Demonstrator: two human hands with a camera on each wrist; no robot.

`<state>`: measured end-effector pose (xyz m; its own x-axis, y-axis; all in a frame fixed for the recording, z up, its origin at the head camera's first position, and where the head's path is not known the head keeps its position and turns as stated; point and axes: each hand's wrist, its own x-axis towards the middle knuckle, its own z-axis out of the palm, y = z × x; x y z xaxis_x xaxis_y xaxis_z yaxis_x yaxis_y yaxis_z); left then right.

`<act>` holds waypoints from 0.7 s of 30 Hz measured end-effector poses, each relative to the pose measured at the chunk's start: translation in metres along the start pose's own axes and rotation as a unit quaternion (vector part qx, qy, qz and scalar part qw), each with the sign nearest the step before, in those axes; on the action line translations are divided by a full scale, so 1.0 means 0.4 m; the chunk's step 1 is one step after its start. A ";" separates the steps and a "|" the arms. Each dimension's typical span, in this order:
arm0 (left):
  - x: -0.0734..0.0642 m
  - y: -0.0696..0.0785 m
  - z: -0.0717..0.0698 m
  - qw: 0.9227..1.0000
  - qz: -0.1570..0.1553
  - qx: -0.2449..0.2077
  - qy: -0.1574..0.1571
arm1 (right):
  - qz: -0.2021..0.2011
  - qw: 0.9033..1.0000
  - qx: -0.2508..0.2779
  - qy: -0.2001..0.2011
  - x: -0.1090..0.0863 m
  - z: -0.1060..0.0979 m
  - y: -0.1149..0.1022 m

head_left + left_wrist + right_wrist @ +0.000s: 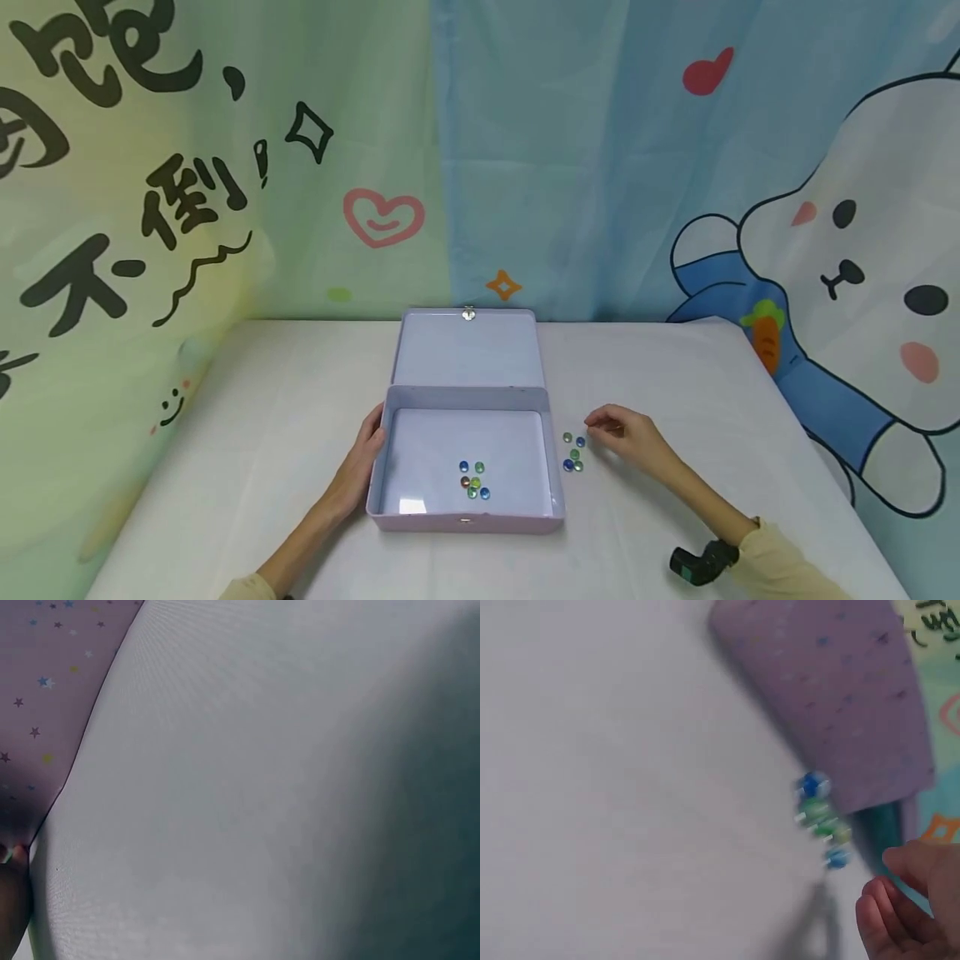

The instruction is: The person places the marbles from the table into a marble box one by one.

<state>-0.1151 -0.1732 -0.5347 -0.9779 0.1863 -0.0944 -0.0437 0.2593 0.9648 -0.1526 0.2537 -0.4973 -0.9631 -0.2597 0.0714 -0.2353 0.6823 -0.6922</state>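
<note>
Six glass marbles point(476, 482) sit together on the floor of a pale lilac box point(427, 437), a little toward five o'clock from its middle; twelve o'clock points to the far table edge. Blue lies at eleven and five in that cluster, green at one, six and its centre, reddish brown at nine. Five loose marbles point(574, 454), two blue and three green, lie on the white tablecloth point(300, 375) just outside the box at three o'clock.

The right hand point(628, 435) is just beside these, toward two o'clock from them, its fingertips near the upper blue one. Its grip is released: thumb and fingertips stand apart in the right wrist view. The left hand point(366, 457) touches the box wall at nine o'clock; whether its fingers curl round that wall, I cannot tell.

The lid point(465, 350) stands open at twelve o'clock with a metal clasp point(468, 313) on its far edge. Printed stars cover the box's outside. A black wrist device point(703, 562) shows at four o'clock by the right sleeve point(783, 562). Behind the table, a curtain point(525, 167) carries a cartoon rabbit point(877, 250) at two o'clock.
</note>
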 end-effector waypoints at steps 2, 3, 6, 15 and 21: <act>0.001 0.000 0.000 1.000 0.000 -0.005 -0.002 | -0.002 1.000 0.003 -0.003 -0.006 0.016 0.029; 0.002 0.000 0.000 1.000 0.000 -0.005 -0.003 | -0.005 1.000 0.006 -0.007 -0.008 0.022 0.039; 0.002 0.001 0.001 1.000 0.000 -0.006 -0.004 | -0.022 1.000 0.011 -0.018 -0.010 0.035 0.054; 0.003 0.006 0.000 1.000 0.000 -0.007 -0.003 | -0.099 0.995 -0.015 -0.011 -0.002 0.055 0.066; -0.001 0.006 -0.001 1.000 -0.001 -0.005 0.000 | -0.068 0.997 -0.021 -0.021 -0.004 0.059 0.067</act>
<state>-0.1149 -0.1732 -0.5321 -0.9778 0.1864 -0.0956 -0.0469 0.2497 0.9672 -0.1545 0.2564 -0.5330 -0.9158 -0.3793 0.1323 -0.3695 0.6664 -0.6476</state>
